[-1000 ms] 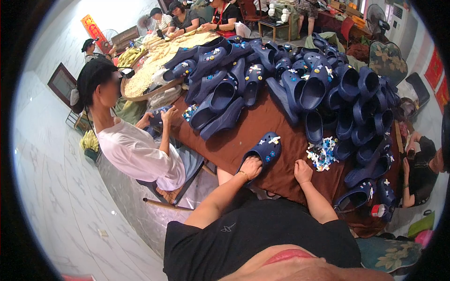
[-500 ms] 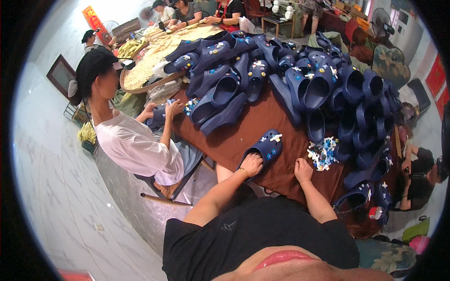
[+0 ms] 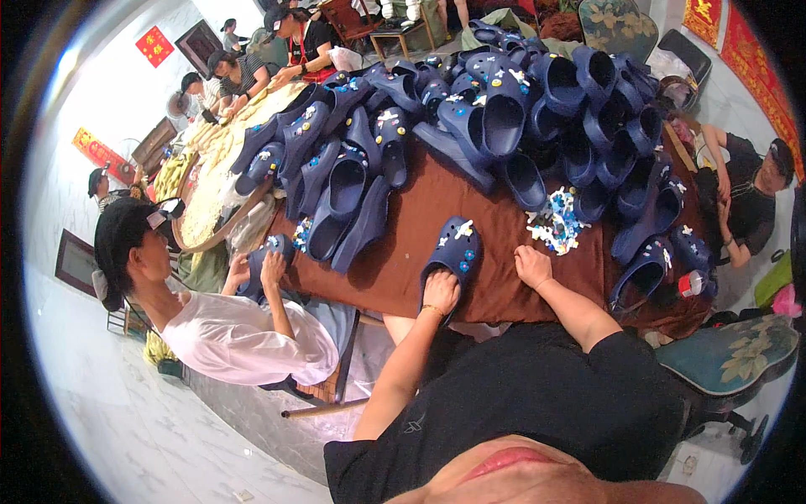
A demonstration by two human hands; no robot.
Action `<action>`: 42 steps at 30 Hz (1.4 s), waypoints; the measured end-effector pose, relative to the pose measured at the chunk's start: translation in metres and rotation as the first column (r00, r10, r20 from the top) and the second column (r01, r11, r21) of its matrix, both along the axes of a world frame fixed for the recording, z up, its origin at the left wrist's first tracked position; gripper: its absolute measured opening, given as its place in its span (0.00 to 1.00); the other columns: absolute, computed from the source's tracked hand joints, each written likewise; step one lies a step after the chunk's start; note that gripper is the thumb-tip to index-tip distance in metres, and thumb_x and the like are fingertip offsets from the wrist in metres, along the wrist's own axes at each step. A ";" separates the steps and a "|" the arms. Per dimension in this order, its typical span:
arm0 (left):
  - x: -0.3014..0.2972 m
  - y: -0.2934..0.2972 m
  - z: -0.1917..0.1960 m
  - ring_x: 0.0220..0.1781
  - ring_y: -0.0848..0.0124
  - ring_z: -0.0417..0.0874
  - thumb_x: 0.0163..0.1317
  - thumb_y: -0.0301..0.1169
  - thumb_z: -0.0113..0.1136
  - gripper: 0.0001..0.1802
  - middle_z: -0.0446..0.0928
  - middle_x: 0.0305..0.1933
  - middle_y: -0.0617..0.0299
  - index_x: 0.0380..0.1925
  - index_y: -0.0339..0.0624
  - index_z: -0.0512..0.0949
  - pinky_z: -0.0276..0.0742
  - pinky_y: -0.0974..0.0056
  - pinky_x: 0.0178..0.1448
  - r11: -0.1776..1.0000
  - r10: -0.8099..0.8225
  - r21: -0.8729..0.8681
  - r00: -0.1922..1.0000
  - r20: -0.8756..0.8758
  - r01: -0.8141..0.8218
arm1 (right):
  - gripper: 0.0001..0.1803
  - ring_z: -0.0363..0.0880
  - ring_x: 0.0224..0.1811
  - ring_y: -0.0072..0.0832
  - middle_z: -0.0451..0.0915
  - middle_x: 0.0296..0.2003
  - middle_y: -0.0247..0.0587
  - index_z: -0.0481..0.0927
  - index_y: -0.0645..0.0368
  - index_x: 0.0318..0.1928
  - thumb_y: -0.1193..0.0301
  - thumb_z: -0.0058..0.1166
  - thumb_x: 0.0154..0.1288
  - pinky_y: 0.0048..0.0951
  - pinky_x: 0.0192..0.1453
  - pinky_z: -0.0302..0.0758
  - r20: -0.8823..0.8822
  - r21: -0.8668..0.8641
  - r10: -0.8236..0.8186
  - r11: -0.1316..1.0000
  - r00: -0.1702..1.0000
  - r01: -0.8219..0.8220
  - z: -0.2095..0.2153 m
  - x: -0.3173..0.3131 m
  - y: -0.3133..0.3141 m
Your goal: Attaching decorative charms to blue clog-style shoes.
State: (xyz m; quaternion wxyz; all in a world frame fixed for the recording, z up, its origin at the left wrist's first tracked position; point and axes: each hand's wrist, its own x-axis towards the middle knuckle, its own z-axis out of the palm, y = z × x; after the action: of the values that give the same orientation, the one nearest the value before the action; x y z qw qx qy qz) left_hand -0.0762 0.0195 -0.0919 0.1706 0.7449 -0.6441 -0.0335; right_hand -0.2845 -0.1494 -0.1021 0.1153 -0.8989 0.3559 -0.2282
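**Charm clog on the brown table, hands either side**

Left hand (image 3: 442, 291) is clamped over the heel of a navy clog (image 3: 453, 254) sitting at the near edge of the brown tablecloth (image 3: 403, 252). Right hand (image 3: 532, 265) rests loosely curled on the cloth, grasping nothing, just near the little pile of charms (image 3: 554, 223). My take: pin the heel firmly so the shoe doesn't skid, and pick one charm at a time. Big heap of clogs (image 3: 504, 101) sits farther back.
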 end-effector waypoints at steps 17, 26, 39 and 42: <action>0.002 0.002 0.001 0.44 0.58 0.71 0.50 0.33 0.50 0.09 0.73 0.34 0.54 0.27 0.41 0.74 0.62 0.55 0.52 0.999 0.019 -0.047 1.000 -0.001 -0.019 | 0.05 0.75 0.30 0.40 0.74 0.28 0.40 0.70 0.53 0.32 0.69 0.46 0.55 0.37 0.32 0.72 0.018 -0.022 0.005 1.000 1.000 -0.005 0.003 0.005 0.003; -0.001 0.007 -0.003 0.46 0.58 0.71 0.51 0.33 0.48 0.10 0.73 0.38 0.53 0.30 0.41 0.73 0.61 0.55 0.55 0.999 0.029 -0.018 1.000 -0.003 -0.029 | 0.05 0.75 0.30 0.39 0.75 0.30 0.39 0.70 0.52 0.33 0.68 0.46 0.57 0.37 0.33 0.72 -0.008 0.021 0.007 1.000 1.000 -0.007 0.006 0.002 0.006; 0.031 -0.002 0.000 0.44 0.54 0.71 0.44 0.31 0.54 0.09 0.71 0.35 0.50 0.26 0.38 0.74 0.64 0.55 0.50 0.986 0.154 0.066 0.988 -0.001 -0.154 | 0.08 0.76 0.30 0.45 0.76 0.25 0.49 0.74 0.61 0.30 0.68 0.48 0.57 0.37 0.32 0.71 0.406 0.222 0.056 0.962 0.912 -0.158 0.042 0.084 -0.035; 0.045 0.000 0.002 0.48 0.57 0.70 0.45 0.33 0.55 0.11 0.72 0.40 0.51 0.27 0.39 0.76 0.64 0.56 0.53 0.953 0.290 0.072 0.955 0.057 -0.293 | 0.09 0.76 0.32 0.44 0.76 0.27 0.50 0.74 0.61 0.31 0.67 0.49 0.56 0.36 0.36 0.71 0.405 0.235 0.129 0.942 0.905 -0.239 0.056 0.147 -0.049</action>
State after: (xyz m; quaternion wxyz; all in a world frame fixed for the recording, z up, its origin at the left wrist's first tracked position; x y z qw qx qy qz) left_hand -0.0310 0.0191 -0.0903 0.1291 0.8385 -0.5291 -0.0163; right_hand -0.1370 -0.1981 -0.0466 0.3294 -0.8411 0.2678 -0.3350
